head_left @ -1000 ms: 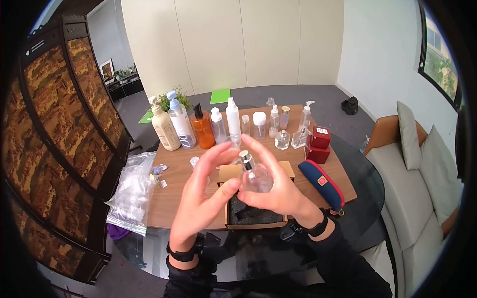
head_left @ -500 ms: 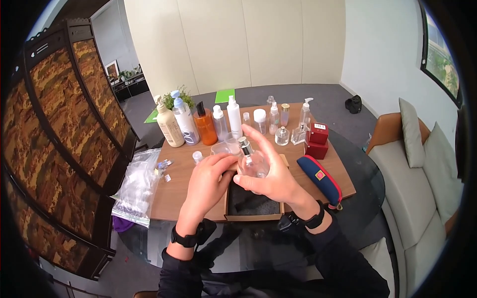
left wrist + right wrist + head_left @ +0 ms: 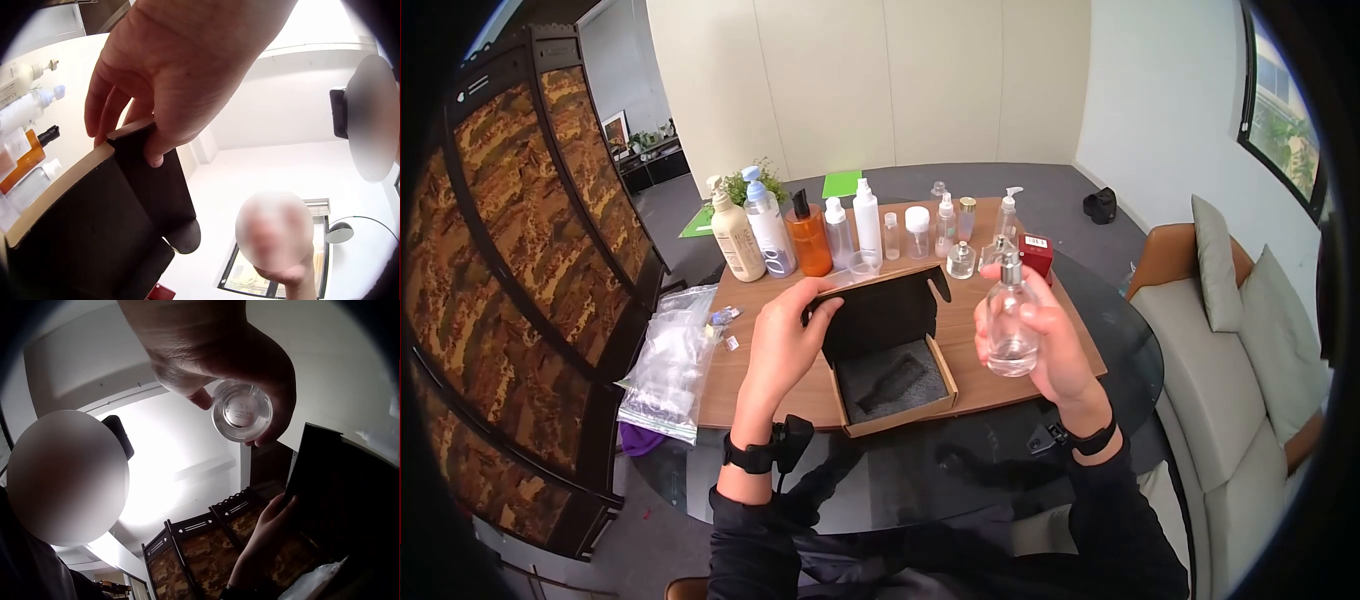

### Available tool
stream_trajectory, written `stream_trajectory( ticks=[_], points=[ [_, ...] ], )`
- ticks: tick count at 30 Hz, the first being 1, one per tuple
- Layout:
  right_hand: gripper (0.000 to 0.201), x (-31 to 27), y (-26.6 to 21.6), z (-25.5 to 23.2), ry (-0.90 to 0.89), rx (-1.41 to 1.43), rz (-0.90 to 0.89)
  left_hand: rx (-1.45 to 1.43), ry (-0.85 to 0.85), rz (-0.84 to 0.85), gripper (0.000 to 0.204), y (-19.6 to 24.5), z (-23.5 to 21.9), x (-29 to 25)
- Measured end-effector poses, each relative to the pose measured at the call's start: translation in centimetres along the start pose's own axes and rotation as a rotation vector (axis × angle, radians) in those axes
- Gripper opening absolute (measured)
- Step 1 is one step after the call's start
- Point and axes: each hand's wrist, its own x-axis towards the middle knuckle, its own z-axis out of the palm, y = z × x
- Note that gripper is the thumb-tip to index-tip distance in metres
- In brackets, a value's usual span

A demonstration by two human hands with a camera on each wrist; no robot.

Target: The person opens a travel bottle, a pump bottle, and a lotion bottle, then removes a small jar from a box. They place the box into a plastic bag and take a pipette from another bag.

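Note:
My right hand (image 3: pixel 1058 350) grips a clear glass perfume bottle (image 3: pixel 1010 335) with a silver neck, upright in the air to the right of the cardboard box (image 3: pixel 900 418). In the right wrist view the round base of the bottle (image 3: pixel 242 412) faces the camera. With thumb and fingers, my left hand (image 3: pixel 783 335) pinches the left edge of the box's black-lined lid (image 3: pixel 885 310), which stands raised. Inside the box lies grey foam (image 3: pixel 925 395) with a dark bottle-shaped hollow. The left wrist view shows the thumb against the lid's side flap (image 3: pixel 165 181).
Behind the box stand pump bottles, an amber bottle (image 3: pixel 808 240), a white spray bottle (image 3: pixel 867 225) and several small bottles. A red box (image 3: pixel 1035 255) is at the back right. Clear plastic bags (image 3: pixel 665 365) lie on the left edge of the wooden table top (image 3: pixel 735 385).
My left hand has left the bottle and moved to the lid, which has come up from lying back. My right hand has carried the bottle rightward, away from above the box.

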Motion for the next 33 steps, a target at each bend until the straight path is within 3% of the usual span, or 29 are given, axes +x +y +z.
stream_trajectory(
  ticks=[3, 5, 7, 9, 13, 17, 27, 30, 33],
  points=[
    [0.046, 0.1, 2.1, -0.7, 0.002, -0.080, 0.072, -0.099, 0.095, 0.015, 0.021, -0.3, 0.6, 0.0],
    [0.045, 0.5, 3.8, -0.6, 0.016, -0.200, 0.079, -0.092, 0.049, -0.071, 0.022, 0.4, 0.4, 0.0],
    [0.048, 1.2, 6.8, -1.6, -0.111, -0.419, -0.005, -0.098, 0.037, -0.086, 0.022, 0.4, 0.4, -0.1],
    [0.042, 1.8, 7.2, -0.7, -0.264, -0.893, -0.178, -0.116, 0.059, -0.032, 0.022, -0.4, 0.8, -0.3],
    [0.041, 3.1, 9.5, 0.1, -0.541, -1.265, -0.037, -0.070, 0.054, -0.029, 0.021, -0.6, 0.7, -0.6],
    [0.043, 3.6, 11.0, 0.7, -0.687, -1.564, -0.275, -0.059, 0.013, -0.045, 0.020, -0.2, 0.3, -0.6],
    [0.040, 4.0, 11.3, 0.4, -0.810, -1.435, -0.215, -0.074, 0.010, -0.004, 0.019, -0.2, 0.2, -1.1],
    [0.038, 4.2, 10.5, 0.2, -0.805, -1.349, -0.127, -0.071, 0.000, -0.002, 0.020, -0.3, 0.2, -1.2],
    [0.033, 3.6, 10.3, 0.3, -0.688, -1.413, -0.118, -0.074, 0.016, 0.014, 0.019, -0.4, 0.3, -1.2]
  ],
)
